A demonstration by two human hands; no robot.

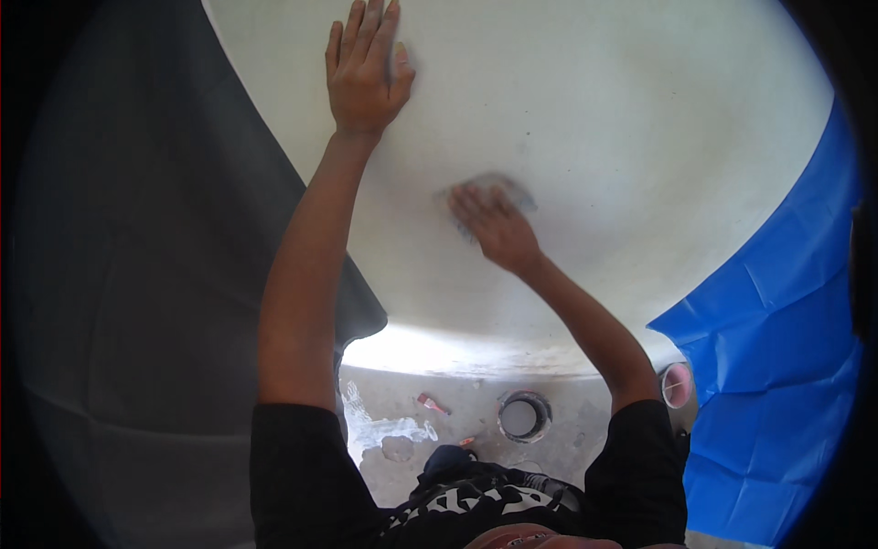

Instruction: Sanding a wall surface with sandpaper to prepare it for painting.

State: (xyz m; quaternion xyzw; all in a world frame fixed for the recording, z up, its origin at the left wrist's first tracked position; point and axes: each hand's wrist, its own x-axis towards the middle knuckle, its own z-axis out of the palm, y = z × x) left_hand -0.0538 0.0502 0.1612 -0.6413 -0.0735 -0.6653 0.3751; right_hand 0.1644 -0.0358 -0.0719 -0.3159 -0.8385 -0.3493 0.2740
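Observation:
In front of me a large, smooth, off-white curved surface (pixel 631 137) fills the upper middle of the head view. My left hand (pixel 368 84) lies flat on it near the top edge, fingers stretched out, holding nothing. Lower down and to the right, my right hand (pixel 501 229) presses a greyish rag (pixel 519 189) against the same surface. Motion smears both the rag and the fingers, so its exact material is unclear. A few small dark specks dot the surface to the right of my hands.
A dark grey sheet (pixel 155 256) hangs along the left, a blue tarp (pixel 768 366) along the right. On the concrete floor below are a round bucket (pixel 546 419) with pale grey contents, a red brush (pixel 433 403), a pinkish container (pixel 677 386) and a white splash (pixel 373 426).

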